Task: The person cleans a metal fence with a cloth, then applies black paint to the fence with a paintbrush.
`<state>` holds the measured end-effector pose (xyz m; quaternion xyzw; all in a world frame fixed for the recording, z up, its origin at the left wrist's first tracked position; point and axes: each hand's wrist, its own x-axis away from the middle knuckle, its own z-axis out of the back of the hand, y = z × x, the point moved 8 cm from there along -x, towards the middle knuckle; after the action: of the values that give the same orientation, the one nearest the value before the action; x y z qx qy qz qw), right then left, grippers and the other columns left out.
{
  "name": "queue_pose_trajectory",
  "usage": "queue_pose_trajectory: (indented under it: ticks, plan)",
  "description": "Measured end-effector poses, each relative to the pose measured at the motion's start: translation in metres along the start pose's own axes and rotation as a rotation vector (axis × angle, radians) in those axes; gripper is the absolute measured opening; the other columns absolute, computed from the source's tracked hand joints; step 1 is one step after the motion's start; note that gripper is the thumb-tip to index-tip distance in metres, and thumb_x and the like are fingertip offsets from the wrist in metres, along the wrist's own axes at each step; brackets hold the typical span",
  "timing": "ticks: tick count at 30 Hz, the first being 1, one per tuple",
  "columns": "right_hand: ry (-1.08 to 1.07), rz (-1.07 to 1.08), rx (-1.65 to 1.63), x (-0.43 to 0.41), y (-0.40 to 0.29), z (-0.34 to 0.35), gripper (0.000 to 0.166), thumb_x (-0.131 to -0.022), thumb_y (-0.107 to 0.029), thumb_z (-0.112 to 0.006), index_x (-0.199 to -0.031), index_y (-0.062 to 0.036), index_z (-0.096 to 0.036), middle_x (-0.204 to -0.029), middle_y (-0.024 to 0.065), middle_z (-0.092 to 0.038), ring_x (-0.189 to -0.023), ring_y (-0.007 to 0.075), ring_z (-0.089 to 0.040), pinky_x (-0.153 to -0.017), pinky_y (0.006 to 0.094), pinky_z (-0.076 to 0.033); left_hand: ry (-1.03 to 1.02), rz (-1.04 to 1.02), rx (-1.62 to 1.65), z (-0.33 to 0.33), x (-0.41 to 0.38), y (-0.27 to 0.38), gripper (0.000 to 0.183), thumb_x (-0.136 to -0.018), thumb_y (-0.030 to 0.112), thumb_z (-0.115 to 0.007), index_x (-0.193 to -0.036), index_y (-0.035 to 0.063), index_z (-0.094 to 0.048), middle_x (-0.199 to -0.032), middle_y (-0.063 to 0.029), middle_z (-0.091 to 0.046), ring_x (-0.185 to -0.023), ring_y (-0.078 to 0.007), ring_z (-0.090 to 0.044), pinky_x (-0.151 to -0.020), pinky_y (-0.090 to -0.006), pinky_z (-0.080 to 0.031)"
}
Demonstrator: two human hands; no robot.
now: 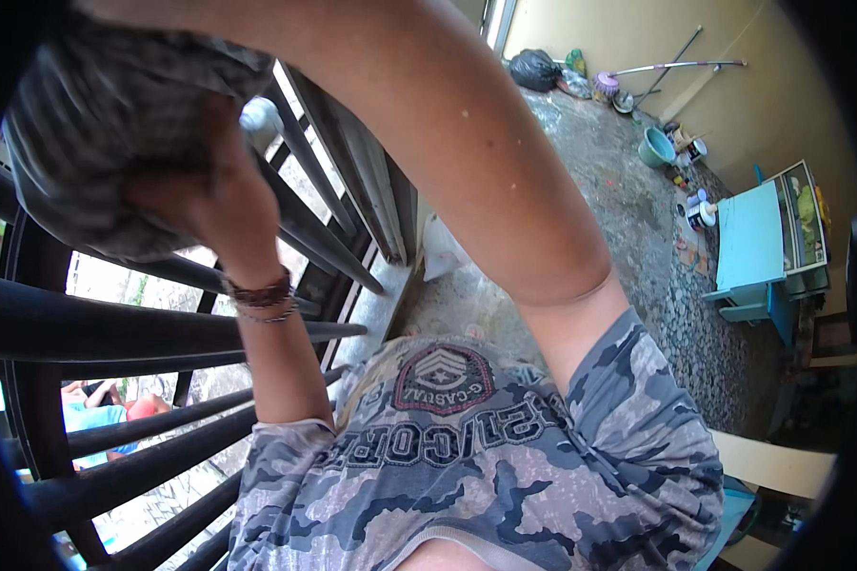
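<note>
My left hand, with bracelets at the wrist, is raised at the left of the head view. Its fingers are pressed into a bunched dark grey patterned cloth, blurred by motion. The cloth hangs in front of black metal bars. Across the top, my right forearm reaches to the upper left corner, over the cloth. My right hand is out of view beyond the dark rim. Beside the cloth shows a white rounded object, partly covered; its kind is unclear.
Below, beyond the bars, is a person in light blue. A white plastic bag lies on the concrete floor. Along the wall are a black garbage bag, a purple-headed mop, a teal bucket and a light-blue table.
</note>
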<state>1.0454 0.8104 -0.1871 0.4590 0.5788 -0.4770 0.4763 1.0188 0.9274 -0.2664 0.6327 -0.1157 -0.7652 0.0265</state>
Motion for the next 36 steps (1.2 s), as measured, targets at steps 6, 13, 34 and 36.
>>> queue_pose_trajectory:
  ticks: [6, 13, 34, 36]
  plan:
    - [0.026, 0.157, -0.093, 0.0, -0.06, -0.028, 0.022, -0.067, -0.011, -0.07, -0.086, -0.0067, -0.06, -0.087, 0.0097, -0.056, -0.083, 0.0222, -0.058, -0.072, 0.0346, -0.048, -0.215, 0.298, 0.28, 0.006, 0.074, -0.083, 0.06, -0.087, 0.022, -0.061, -0.134, -0.0018, -0.032, -0.133, -0.0206, -0.04, -0.122, -0.0326, -0.039, -0.104, -0.0442, -0.025]
    - [-0.045, -0.305, 0.117, 0.06, -0.017, 0.035, 0.025, -0.076, -0.009, -0.068, -0.097, -0.0015, -0.056, -0.091, 0.0118, -0.056, -0.082, 0.0227, -0.058, -0.073, 0.0318, -0.047, -0.591, 0.349, 0.336, -0.045, 0.107, -0.11, 0.061, -0.086, 0.023, -0.06, -0.136, 0.0003, -0.032, -0.137, -0.0186, -0.037, -0.127, -0.0316, -0.035, -0.107, -0.0437, -0.022]
    - [-0.469, -1.305, 0.173, 0.202, 0.025, 0.057, 0.064, -0.075, -0.046, -0.074, -0.108, 0.0047, -0.054, -0.099, 0.0222, -0.064, -0.093, 0.029, -0.063, -0.084, 0.0351, -0.048, -1.207, 0.637, 0.576, 0.012, 0.235, -0.028, 0.049, -0.082, 0.012, -0.058, -0.128, 0.0008, -0.049, -0.136, -0.0166, -0.046, -0.129, -0.0285, -0.039, -0.109, -0.0377, -0.027]
    - [-0.199, -1.144, 0.141, 0.129, 0.019, 0.073, 0.056, -0.074, -0.04, -0.077, -0.104, 0.003, -0.055, -0.095, 0.0152, -0.065, -0.086, 0.0205, -0.063, -0.079, 0.032, -0.05, -0.825, 0.758, 0.711, 0.036, 0.161, -0.007, 0.041, -0.08, 0.013, -0.064, -0.117, -0.0009, -0.057, -0.124, -0.0173, -0.055, -0.118, -0.0287, -0.05, -0.102, -0.0367, -0.034]
